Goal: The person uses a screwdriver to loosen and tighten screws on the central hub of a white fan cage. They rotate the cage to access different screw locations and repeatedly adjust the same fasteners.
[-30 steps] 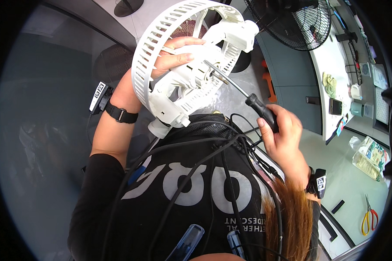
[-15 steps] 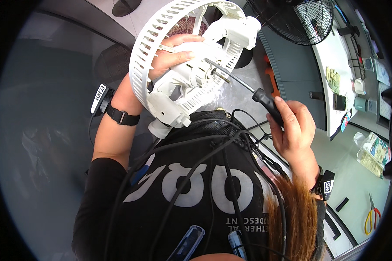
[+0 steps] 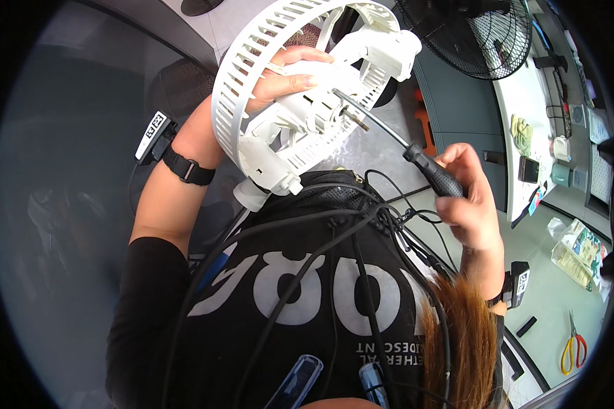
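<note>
Within the white housing [image 3: 300, 107], the left hand [image 3: 273, 85] clasps it, thumb outstretched; the right hand [image 3: 477, 198] curls around a screwdriver [image 3: 426, 165].

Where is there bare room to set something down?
On the pale green surface, between the packet and the red-and-yellow-handled tool; also left of the packet. Crowded: the white desk around its cloth, phone and mugs; and the centre, with white housing, screwdriver, right hand and black cables.

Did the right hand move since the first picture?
Yes. The right hand went to the right, nearer to the red-and-yellow pliers.
</note>
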The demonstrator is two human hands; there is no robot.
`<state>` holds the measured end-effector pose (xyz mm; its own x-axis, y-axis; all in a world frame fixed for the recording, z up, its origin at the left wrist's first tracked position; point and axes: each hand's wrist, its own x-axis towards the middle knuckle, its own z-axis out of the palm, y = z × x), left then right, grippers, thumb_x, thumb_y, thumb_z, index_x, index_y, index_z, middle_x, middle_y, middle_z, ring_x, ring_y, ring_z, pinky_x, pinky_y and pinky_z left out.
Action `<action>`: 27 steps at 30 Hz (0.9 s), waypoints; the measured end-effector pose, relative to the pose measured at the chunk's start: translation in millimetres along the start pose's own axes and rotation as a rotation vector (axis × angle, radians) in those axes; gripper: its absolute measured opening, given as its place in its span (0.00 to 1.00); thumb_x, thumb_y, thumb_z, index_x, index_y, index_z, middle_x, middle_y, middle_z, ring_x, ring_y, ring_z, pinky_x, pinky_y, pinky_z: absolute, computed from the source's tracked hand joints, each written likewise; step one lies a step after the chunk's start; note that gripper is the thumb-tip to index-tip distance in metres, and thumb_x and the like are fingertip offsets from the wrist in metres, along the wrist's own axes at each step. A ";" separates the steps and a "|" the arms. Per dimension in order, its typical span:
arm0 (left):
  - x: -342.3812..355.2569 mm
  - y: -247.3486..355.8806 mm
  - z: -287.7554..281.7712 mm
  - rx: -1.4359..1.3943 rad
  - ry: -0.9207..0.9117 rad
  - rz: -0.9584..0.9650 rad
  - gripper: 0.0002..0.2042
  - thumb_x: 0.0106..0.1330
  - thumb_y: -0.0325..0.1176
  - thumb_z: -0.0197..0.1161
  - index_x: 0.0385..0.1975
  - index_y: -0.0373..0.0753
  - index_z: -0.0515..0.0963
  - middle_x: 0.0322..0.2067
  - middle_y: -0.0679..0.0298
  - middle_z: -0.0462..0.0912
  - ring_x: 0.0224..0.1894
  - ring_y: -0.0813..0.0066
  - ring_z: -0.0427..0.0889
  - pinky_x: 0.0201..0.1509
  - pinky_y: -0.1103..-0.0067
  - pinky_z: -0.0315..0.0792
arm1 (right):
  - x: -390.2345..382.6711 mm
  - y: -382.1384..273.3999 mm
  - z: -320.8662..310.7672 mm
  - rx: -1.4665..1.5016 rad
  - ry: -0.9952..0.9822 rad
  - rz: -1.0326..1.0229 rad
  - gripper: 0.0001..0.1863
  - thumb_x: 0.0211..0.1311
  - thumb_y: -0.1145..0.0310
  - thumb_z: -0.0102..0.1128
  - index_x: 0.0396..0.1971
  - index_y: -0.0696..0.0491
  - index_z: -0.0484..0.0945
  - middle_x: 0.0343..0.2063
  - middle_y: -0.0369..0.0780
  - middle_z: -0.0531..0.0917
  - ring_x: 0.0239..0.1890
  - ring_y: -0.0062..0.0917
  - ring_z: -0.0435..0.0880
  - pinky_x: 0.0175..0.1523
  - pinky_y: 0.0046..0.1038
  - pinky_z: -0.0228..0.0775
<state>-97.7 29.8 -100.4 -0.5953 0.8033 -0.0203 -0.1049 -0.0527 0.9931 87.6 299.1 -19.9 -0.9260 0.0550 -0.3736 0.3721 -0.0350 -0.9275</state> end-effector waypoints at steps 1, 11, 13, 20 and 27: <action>0.1 0.1 0.3 -0.011 0.014 -0.004 0.20 0.67 0.32 0.54 0.57 0.31 0.68 0.50 0.56 0.77 0.50 0.73 0.77 0.55 0.78 0.71 | -2.9 0.8 -1.9 -0.342 0.075 -0.117 0.21 0.42 0.82 0.59 0.39 0.54 0.67 0.34 0.41 0.73 0.27 0.19 0.69 0.29 0.20 0.62; 3.9 -0.6 -3.0 -0.011 0.019 0.018 0.19 0.67 0.31 0.54 0.57 0.31 0.69 0.49 0.56 0.78 0.50 0.74 0.76 0.54 0.79 0.70 | 1.1 6.4 17.3 -0.777 0.160 -0.551 0.15 0.61 0.71 0.59 0.46 0.62 0.77 0.20 0.39 0.76 0.22 0.24 0.74 0.29 0.25 0.68; 3.1 -0.6 -2.5 0.006 0.023 0.014 0.19 0.67 0.31 0.54 0.57 0.31 0.69 0.49 0.57 0.78 0.50 0.74 0.77 0.54 0.79 0.70 | 5.5 7.4 17.8 0.051 0.253 0.180 0.12 0.67 0.66 0.53 0.41 0.59 0.76 0.15 0.38 0.73 0.13 0.17 0.66 0.17 0.20 0.57; 0.2 0.4 0.6 0.019 0.037 0.013 0.19 0.67 0.31 0.54 0.57 0.31 0.69 0.49 0.56 0.78 0.49 0.75 0.77 0.54 0.79 0.71 | -5.5 7.0 8.6 -0.109 -0.058 0.046 0.23 0.45 0.78 0.64 0.43 0.53 0.65 0.30 0.39 0.72 0.24 0.20 0.70 0.25 0.20 0.59; 0.9 -3.4 1.3 -0.028 0.031 -0.011 0.21 0.68 0.32 0.54 0.59 0.31 0.65 0.48 0.56 0.78 0.49 0.74 0.78 0.54 0.78 0.71 | -6.7 17.2 10.5 -1.247 0.258 -0.982 0.24 0.44 0.77 0.70 0.46 0.57 0.78 0.27 0.40 0.75 0.22 0.29 0.75 0.25 0.27 0.68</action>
<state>-96.9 31.5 -103.6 -0.6186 0.7849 -0.0356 -0.1341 -0.0609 0.9891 99.5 287.6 -33.2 -0.8391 -0.2724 0.4708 -0.3936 0.9015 -0.1800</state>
